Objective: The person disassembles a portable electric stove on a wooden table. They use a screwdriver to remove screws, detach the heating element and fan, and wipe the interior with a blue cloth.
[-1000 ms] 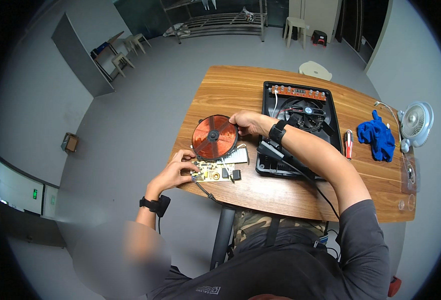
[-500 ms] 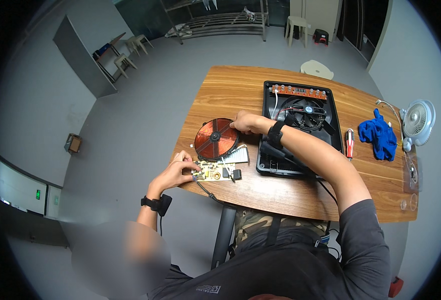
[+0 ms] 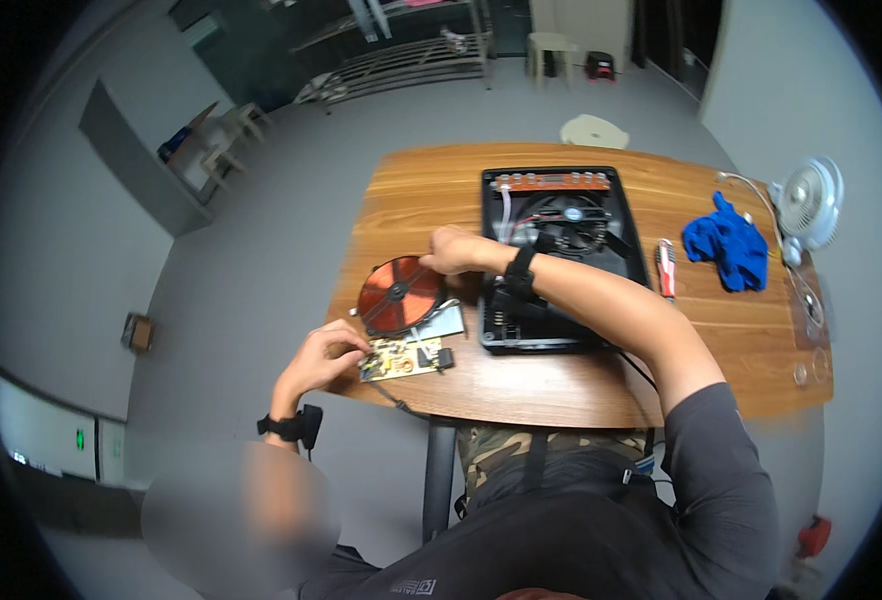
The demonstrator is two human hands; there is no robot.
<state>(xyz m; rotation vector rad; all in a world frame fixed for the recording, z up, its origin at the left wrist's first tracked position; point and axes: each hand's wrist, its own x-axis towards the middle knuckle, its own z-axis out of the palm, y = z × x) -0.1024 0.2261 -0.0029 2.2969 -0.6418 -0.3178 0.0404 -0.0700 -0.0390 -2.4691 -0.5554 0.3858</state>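
My left hand [image 3: 324, 357] pinches the left end of a pale yellow circuit board [image 3: 391, 358] near the table's front left edge. Just beyond the board lies a round copper induction coil [image 3: 416, 285] on a black spoked frame. My right hand [image 3: 453, 250] reaches across and grips the coil's far right rim; its fingertips are partly hidden. A silver finned heat sink [image 3: 444, 322] sits between coil and board. Right of these lies an open black cooktop housing [image 3: 491, 225], holding a black fan [image 3: 573, 214] and an orange control board [image 3: 561, 182] along its far side.
On the wooden table [image 3: 421, 180], a red and white screwdriver [image 3: 666, 268] lies right of the housing. Farther right are a blue cloth [image 3: 729, 245], a small white fan [image 3: 811, 200] and clear plastic pieces [image 3: 809, 300]. A dark cord [image 3: 391, 400] runs along the front edge.
The whole view has shifted, so the table and its things appear farther left. Both hands keep their places at the board and the coil.
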